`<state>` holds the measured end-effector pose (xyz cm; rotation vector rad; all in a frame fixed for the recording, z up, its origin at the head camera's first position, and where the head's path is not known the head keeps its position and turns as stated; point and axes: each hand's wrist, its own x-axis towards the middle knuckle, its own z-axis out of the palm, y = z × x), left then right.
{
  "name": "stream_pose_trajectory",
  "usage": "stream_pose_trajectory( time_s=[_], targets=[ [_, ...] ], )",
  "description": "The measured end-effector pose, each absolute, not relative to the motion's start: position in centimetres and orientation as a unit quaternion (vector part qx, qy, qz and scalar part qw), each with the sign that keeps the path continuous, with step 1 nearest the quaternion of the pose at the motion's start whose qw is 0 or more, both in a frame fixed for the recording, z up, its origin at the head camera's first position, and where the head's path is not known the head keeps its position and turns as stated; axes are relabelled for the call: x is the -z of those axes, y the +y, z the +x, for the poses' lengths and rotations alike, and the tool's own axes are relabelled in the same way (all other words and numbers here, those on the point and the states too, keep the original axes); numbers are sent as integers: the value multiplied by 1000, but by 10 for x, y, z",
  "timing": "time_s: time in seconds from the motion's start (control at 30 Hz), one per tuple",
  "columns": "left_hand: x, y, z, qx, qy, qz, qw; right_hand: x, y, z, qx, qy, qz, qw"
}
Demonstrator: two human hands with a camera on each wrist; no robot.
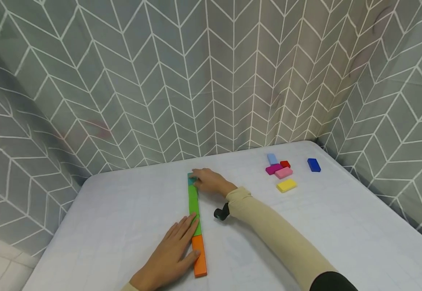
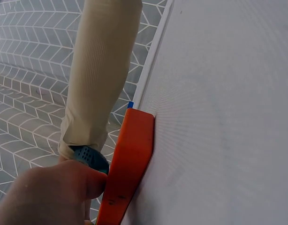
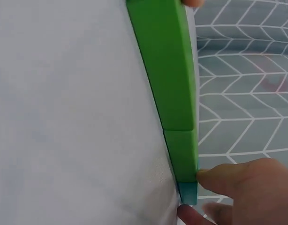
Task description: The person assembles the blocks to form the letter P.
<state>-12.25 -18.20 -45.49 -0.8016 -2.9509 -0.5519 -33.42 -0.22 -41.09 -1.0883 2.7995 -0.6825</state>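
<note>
A straight row of blocks runs away from me on the white table: an orange block (image 1: 199, 258) nearest, then green blocks (image 1: 193, 200), then a teal block (image 1: 190, 179) at the far end. My left hand (image 1: 172, 252) lies along the near part, fingertips on the green and thumb on the orange block (image 2: 130, 159). At the far end my right hand (image 1: 211, 180) pinches the teal block (image 3: 187, 193) between thumb and fingers. In the right wrist view the green blocks (image 3: 165, 70) and the teal one stand end to end, touching.
Loose blocks lie at the far right: light blue (image 1: 272, 159), magenta (image 1: 273, 169), red (image 1: 285, 164), pink (image 1: 284, 173), yellow (image 1: 286, 186) and dark blue (image 1: 314, 165). A patterned curtain (image 1: 211, 81) hangs behind the table (image 1: 131, 202). A black wrist camera (image 1: 221, 213) sits under my right wrist.
</note>
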Motion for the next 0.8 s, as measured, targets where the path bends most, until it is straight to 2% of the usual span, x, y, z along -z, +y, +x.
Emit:
stream_pose_trajectory(
  time_s=[0.4,0.5,0.63,0.8],
  targets=[
    [454,-178,-122,176,-953,-247,2,416,42,-329,248,903,-352,-4],
    [455,-179,-121,181,-950,-254,16,415,58,-328,247,903,-351,-10],
    [456,-181,-119,185,-946,-264,41,414,85,-327,239,907,-347,-23],
    [456,-181,-122,190,-946,-262,31,411,133,-331,244,914,-320,-45]
  ],
)
